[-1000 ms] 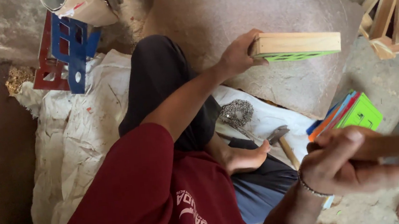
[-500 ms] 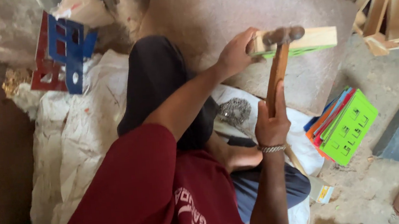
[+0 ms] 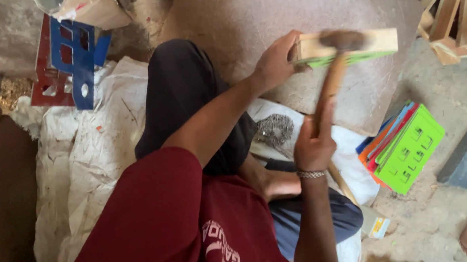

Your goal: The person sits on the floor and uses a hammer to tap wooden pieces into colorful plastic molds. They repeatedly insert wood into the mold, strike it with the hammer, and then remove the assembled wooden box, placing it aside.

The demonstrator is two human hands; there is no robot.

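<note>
- Two big surfaces are carrying everything here: a round grey slab lying on the floor and serving as the worktop, and a crumpled white sack cloth spread beside it, where the person in the maroon shirt is sitting.
- A stack of bare wooden frames is leaning at the far right edge, well apart from the hands.
- Red and blue cut-out panels are lying at the cloth's far corner, and a fan of coloured panels with a bright green one on top is resting on the floor just beside the slab.
- The wooden box piece, pale wood with a green underside, is sitting on the slab; the left hand is gripping its near end and bracing it.
- The right hand is closed round the wooden handle of the hammer, whose head is blurring right over the top of the box piece, touching it or nearly so.
- A small heap of dark nails is lying on the cloth between the knees.
- I judge this to be the nailing step, mid-strike; the next blow is calling for a steady bracing grip and fingers kept clear of the hammer's head.
</note>
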